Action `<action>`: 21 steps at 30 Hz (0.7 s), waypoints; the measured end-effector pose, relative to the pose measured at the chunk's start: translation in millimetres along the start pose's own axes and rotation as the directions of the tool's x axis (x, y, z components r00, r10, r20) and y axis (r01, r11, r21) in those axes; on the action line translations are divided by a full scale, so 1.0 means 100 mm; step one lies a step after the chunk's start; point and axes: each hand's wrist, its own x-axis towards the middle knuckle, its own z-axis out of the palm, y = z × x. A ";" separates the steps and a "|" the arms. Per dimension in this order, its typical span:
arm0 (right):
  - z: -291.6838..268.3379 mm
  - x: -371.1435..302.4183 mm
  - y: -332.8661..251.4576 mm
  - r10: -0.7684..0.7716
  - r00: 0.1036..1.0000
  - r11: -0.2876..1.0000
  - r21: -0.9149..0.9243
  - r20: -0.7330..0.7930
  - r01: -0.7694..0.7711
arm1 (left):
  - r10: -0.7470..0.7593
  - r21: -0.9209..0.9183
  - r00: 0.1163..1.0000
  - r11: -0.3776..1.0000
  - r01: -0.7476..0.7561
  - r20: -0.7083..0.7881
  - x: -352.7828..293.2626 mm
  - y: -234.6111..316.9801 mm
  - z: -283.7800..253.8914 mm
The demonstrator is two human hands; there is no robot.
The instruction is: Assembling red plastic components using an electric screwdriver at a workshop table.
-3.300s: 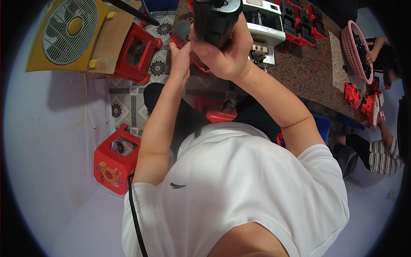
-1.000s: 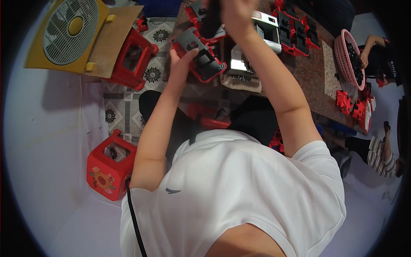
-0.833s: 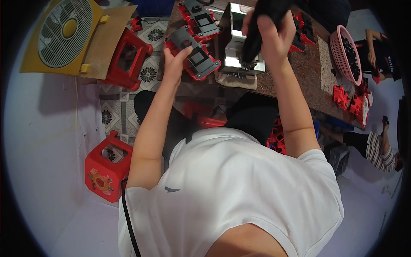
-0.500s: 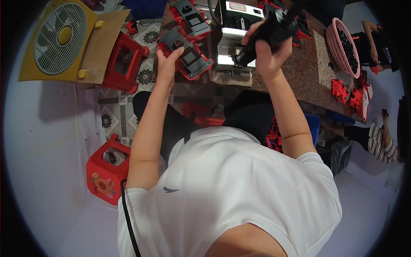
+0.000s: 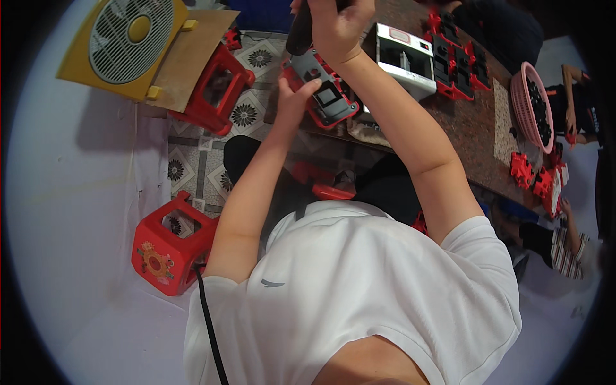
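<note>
2 bare forearms (image 5: pixel 260 176) reach forward, the right hand (image 5: pixel 342 29) curled, the left hand (image 5: pixel 294 101) with its thumb (image 5: pixel 311 86) extended.

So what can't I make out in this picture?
All head view:
Black tool in right hand: upper end cut off by top edge.
Red-and-grey part: one edge covered by the left hand.
White machine: partly hidden behind the right forearm.
Dark pieces in pink basket: too small to identify.

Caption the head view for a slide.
Left hand on a red-edged dark housing, right hand holding a black tool, white machine nearby.
</note>
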 end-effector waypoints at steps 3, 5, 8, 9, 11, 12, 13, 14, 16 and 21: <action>0.12 -0.07 0.16 0.054 0.998 0.998 -0.033 0.039 -0.053 | 0.041 -0.054 0.995 0.998 -0.037 0.086 0.00 -0.04 -0.04; 0.14 -0.10 0.18 0.062 0.997 0.997 -0.049 0.051 -0.059 | 0.055 -0.050 0.995 0.997 -0.051 0.078 0.00 -0.02 -0.05; 0.16 -0.13 0.24 0.054 0.996 0.996 -0.078 0.069 -0.049 | 0.067 -0.052 0.993 0.997 -0.062 0.096 -0.01 0.01 -0.06; 0.16 -0.15 0.26 0.059 0.996 0.992 -0.115 0.073 -0.050 | 0.059 -0.042 0.994 0.998 -0.055 0.092 -0.02 0.03 -0.06; 0.16 -0.16 0.29 0.067 0.995 0.987 -0.154 0.080 -0.054 | 0.048 -0.035 0.995 0.998 -0.046 0.086 -0.02 0.04 -0.06; 0.17 -0.16 0.30 0.070 0.994 0.990 -0.126 0.084 -0.059 | 0.046 -0.037 0.995 0.998 -0.043 0.091 -0.02 0.04 -0.06; 0.18 -0.17 0.31 0.073 0.993 0.993 -0.098 0.089 -0.064 | 0.044 -0.038 0.995 0.998 -0.040 0.095 -0.02 0.05 -0.06; 0.18 -0.17 0.33 0.076 0.993 0.993 -0.101 0.090 -0.067 | 0.040 -0.040 0.995 0.999 -0.036 0.096 -0.02 0.05 -0.06; 0.18 -0.18 0.38 0.070 0.992 0.988 -0.145 0.108 -0.054 | 0.042 -0.038 0.998 0.998 -0.040 0.052 -0.02 0.06 -0.05; 0.18 -0.13 0.41 0.086 0.990 0.988 -0.140 0.109 -0.070 | 0.078 -0.012 0.995 0.997 -0.077 0.070 0.02 0.03 -0.06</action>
